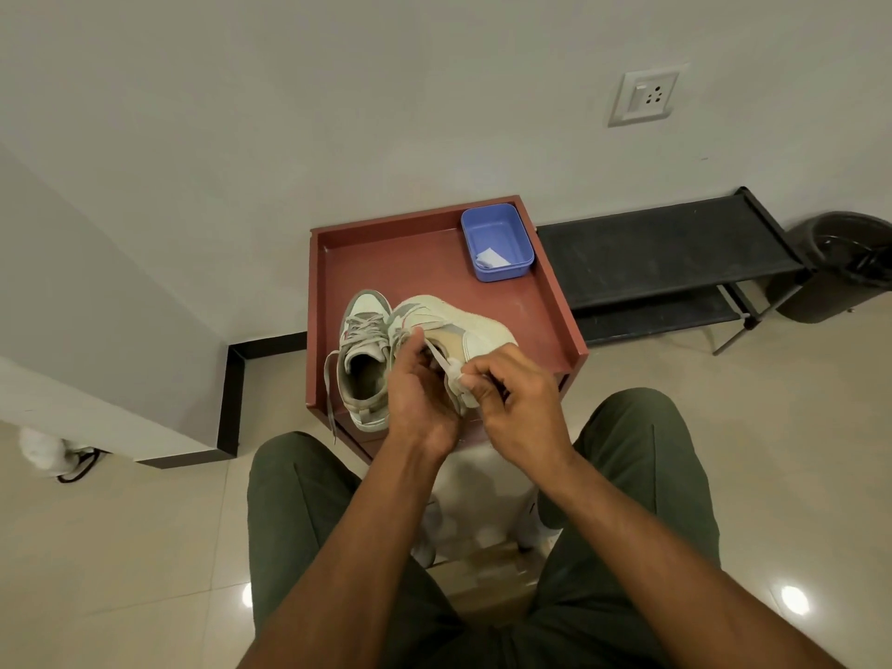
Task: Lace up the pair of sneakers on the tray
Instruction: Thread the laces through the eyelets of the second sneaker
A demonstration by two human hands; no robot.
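Two sneakers sit on the red-brown tray (555,301), both near its front edge.

1. Left sneaker (363,364): stands upright just left of the left hand, opening facing up. Laces cross its eyelets. One loose lace end (329,393) hangs from its left side over the tray's front edge.

2. Left hand (419,393): positioned in front of the right sneaker, between the two shoes. Fingers are curled inward and the thumb points up. It grips the tongue area and lace of the right sneaker; the exact contact points are hidden behind the fingers.

3. Lace (437,354): a pale, flat strand that runs diagonally between the two hands, from the left thumb down to the fingertips of the right hand.

4. Right sneaker (463,325): lies tilted on its side, directly beyond both hands, toe pointing away and to the right. Its heel end is covered by the hands.

5. Right hand (519,398): just right of the left hand, nearly touching it. Fingers are curled, and thumb and forefinger pinch the lace close to the shoe's collar.

6. Blue container (497,241): rests in the tray's far right corner, well beyond the right hand, with a white scrap inside.
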